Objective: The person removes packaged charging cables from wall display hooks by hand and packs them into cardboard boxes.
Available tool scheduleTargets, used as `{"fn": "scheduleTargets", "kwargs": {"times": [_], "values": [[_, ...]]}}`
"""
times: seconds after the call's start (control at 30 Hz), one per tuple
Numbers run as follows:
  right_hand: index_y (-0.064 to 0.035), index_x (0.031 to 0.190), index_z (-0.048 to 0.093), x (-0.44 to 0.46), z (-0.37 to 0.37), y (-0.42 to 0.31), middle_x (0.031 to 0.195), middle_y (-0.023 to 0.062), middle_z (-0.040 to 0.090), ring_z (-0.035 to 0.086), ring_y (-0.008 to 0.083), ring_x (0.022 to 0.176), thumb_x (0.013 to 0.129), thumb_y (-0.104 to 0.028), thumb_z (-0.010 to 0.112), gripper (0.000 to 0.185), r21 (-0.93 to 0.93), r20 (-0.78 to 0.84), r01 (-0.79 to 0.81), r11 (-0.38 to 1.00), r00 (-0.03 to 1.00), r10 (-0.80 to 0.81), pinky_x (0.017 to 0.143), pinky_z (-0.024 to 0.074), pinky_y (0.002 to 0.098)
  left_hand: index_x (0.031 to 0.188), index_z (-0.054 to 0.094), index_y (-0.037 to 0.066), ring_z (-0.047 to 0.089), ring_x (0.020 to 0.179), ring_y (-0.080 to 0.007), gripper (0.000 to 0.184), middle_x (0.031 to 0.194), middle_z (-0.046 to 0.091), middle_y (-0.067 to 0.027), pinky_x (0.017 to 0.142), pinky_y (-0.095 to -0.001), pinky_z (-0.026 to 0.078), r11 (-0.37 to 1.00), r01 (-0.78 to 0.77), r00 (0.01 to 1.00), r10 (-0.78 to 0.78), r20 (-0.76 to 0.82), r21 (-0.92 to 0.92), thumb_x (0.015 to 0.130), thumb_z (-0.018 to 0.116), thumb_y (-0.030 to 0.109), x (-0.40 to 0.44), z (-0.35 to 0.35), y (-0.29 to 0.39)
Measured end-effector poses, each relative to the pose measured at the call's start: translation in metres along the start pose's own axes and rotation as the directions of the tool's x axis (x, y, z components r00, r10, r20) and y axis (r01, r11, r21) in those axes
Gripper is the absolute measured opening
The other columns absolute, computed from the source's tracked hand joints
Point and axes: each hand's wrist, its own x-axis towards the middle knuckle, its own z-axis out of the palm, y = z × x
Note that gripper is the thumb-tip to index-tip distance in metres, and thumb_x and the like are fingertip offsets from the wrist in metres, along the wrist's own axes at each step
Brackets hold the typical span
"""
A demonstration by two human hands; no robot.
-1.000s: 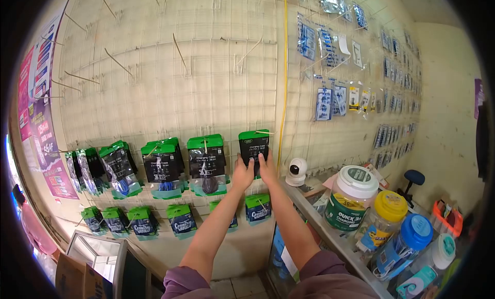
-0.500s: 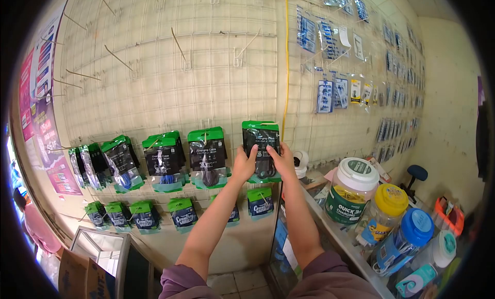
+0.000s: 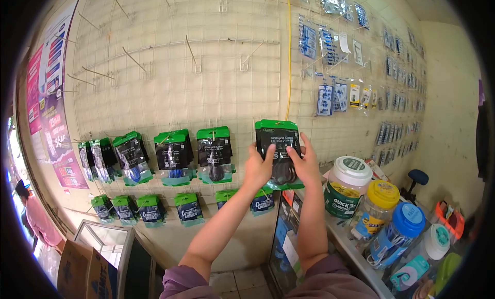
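Note:
Between my two hands is a black and green charging cable packet (image 3: 279,136), held upright with its printed front toward me. My left hand (image 3: 258,164) grips its left edge, thumb on the front. On the right edge my right hand (image 3: 305,159) closes the same way, thumb over the print. A dark coiled cable shows through the packet's lower part. To the left, a similar charging cable packet (image 3: 214,152) hangs on the wall grid. Below my hands hangs a green and blue packet (image 3: 262,201), partly covered by my left forearm.
More packets (image 3: 173,157) hang farther left on the wire grid (image 3: 170,92). At the right, a white-lidded jar (image 3: 346,188), a yellow-lidded jar (image 3: 376,208) and a blue-lidded jar (image 3: 397,234) stand on the counter. A cardboard box (image 3: 85,273) is at the lower left, near a person (image 3: 41,219).
The packet has come off the wall row toward me and to the right, held in both hands. It looks larger now, and the view has shifted slightly.

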Motion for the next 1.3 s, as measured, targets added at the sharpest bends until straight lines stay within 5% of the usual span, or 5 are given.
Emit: {"fn": "scheduleTargets", "kwargs": {"times": [0.43,0.6,0.93,1.1,1.3], "values": [[-0.0078,0.148,0.025,-0.037,0.002,-0.012,0.127,0.0154,0.053,0.056,0.0207,0.112,0.083,0.001,0.066,0.078,0.362,-0.12,0.211,0.908,0.976,-0.179,0.093,0.0474,0.0327,0.14,0.029,-0.007,0.063,0.106,-0.0298,0.079,0.117,0.061,-0.0246,0.09,-0.0367,0.05,0.944,-0.326,0.944,0.328,0.034,-0.049,0.081,0.076,0.018,-0.026,-0.005,0.011],[-0.002,0.148,0.019,-0.107,0.025,-0.01,0.134,0.0134,0.046,0.054,0.0232,0.117,0.076,0.001,0.07,0.088,0.417,0.253,-0.035,0.908,0.964,-0.079,0.099,0.0434,0.0325,0.143,0.025,-0.006,0.058,0.115,-0.0272,0.081,0.126,0.056,-0.0237,0.094,-0.0361,0.048,0.882,-0.471,0.868,0.466,-0.171,0.014,0.08,0.075,0.005,-0.084,-0.065,-0.008],[0.0014,0.139,0.034,-0.216,0.284,-0.076,0.125,0.0111,0.056,0.055,0.0194,0.114,0.079,-0.003,0.075,0.072,0.552,0.715,-0.276,0.787,0.643,-0.276,0.098,0.0425,0.0328,0.132,0.035,-0.002,0.054,0.114,-0.0199,0.059,0.121,0.055,-0.0161,0.097,-0.0332,0.043,0.936,-0.194,0.823,0.319,-0.47,0.295,0.083,0.07,-0.001,-0.203,-0.345,-0.005],[0.0013,0.131,0.043,-0.303,0.477,-0.129,0.12,0.0112,0.06,0.057,0.0198,0.112,0.076,0.002,0.075,0.064,0.638,0.763,-0.352,0.684,0.407,-0.502,0.097,0.0441,0.0338,0.121,0.05,-0.001,0.064,0.099,-0.0166,0.05,0.109,0.065,-0.0109,0.08,-0.0293,0.055,0.909,0.288,0.755,-0.023,-0.655,0.3,0.078,0.075,0.0,-0.267,-0.531,0.034],[-0.0005,0.11,0.061,-0.439,0.669,-0.135,0.109,0.0215,0.066,0.063,0.0352,0.105,0.063,-0.014,0.086,0.055,0.232,0.969,-0.145,0.962,0.119,-0.216,0.088,0.0496,0.039,0.111,0.062,0.002,0.067,0.093,-0.0201,0.047,0.098,0.07,-0.013,0.082,-0.0342,0.052,0.72,0.613,0.541,-0.082,-0.837,0.325,0.068,0.082,0.006,-0.358,-0.708,-0.06]]}}
